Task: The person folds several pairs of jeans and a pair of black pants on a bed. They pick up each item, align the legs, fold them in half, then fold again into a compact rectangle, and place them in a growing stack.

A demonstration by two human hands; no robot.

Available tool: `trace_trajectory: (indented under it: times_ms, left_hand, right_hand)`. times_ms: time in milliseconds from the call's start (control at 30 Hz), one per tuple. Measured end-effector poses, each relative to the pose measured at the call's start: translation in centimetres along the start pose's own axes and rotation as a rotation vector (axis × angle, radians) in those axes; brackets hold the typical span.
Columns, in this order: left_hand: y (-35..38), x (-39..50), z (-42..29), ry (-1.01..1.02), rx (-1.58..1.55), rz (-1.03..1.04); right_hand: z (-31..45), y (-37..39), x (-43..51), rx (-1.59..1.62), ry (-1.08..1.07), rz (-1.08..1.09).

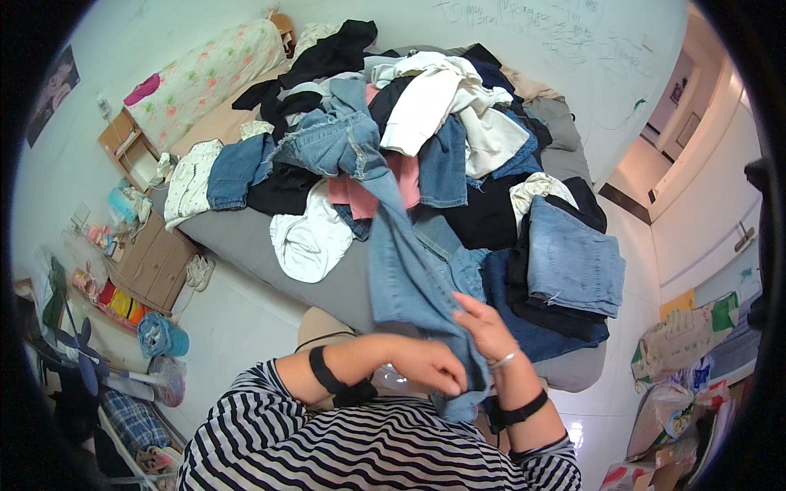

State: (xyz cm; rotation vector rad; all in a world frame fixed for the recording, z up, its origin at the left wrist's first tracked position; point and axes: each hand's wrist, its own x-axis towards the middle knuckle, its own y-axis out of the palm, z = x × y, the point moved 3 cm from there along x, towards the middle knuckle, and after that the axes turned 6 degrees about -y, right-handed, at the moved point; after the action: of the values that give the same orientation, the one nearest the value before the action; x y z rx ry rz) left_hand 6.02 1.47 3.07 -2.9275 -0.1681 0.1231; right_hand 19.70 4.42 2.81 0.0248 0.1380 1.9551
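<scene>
A pair of light blue jeans [402, 270] stretches from the clothes pile on the bed down to my lap. Near the hem of one leg, my left hand [433, 367] has its fingers curled onto the denim. My right hand [488, 325] lies against the right edge of the same leg, its fingers extended and touching the cloth. The jeans' frayed upper part [331, 144] rests on the heap. To the right is a stack of folded clothes with light blue denim [574, 258] on top, partly over dark blue denim [509, 331].
White garments [442, 98], a pink piece [402, 178] and black clothes [338, 52] are heaped on the grey bed [252, 251]. Folded blue denim [238, 172] lies at left. A brown cabinet [153, 264], a blue bin [163, 334] and bags [681, 337] stand around the bed.
</scene>
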Motion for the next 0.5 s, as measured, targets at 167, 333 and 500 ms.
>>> trace_trajectory:
  times_ms: [167, 333, 500]
  left_hand:
    - [-7.4, -7.5, 3.7, -0.205, -0.16, -0.72]
    - [-10.6, -15.5, 10.3, -0.323, -0.927, -1.412]
    - [-9.7, -15.1, 15.5, -0.275, -1.352, -1.481]
  right_hand:
    - [3.5, -7.1, -5.6, -0.142, -0.097, -0.086]
    - [5.8, -10.9, -9.4, -0.38, -0.079, -0.282]
    - [6.7, -9.4, -9.9, -0.48, -0.079, -0.267]
